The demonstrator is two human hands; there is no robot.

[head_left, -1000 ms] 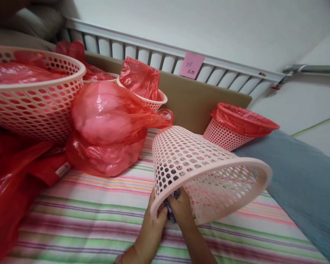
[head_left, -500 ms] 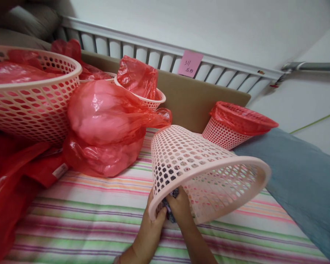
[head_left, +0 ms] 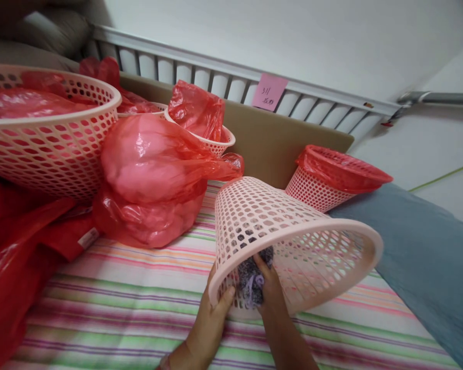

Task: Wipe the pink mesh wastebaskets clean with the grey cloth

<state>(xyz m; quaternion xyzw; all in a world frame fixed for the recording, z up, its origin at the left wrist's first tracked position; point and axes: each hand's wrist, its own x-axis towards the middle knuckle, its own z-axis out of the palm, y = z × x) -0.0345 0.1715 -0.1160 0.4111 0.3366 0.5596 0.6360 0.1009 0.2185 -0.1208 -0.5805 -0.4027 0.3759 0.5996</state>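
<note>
More fully exposed dark cloth (head_left: 250, 288) inside tipped pink basket (head_left: 312, 226), lower centre; clutched it with fingers (head_left: 261, 264) of right hand (head_left: 272, 292), gripped basket with left hand (head_left: 211, 314), seemingly just steadying.

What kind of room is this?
Maybe a bedroom. The striped cloth looks like a bedsheet, and there seem to be grey cushions in the far left corner. A white radiator shows it's indoors.
</note>
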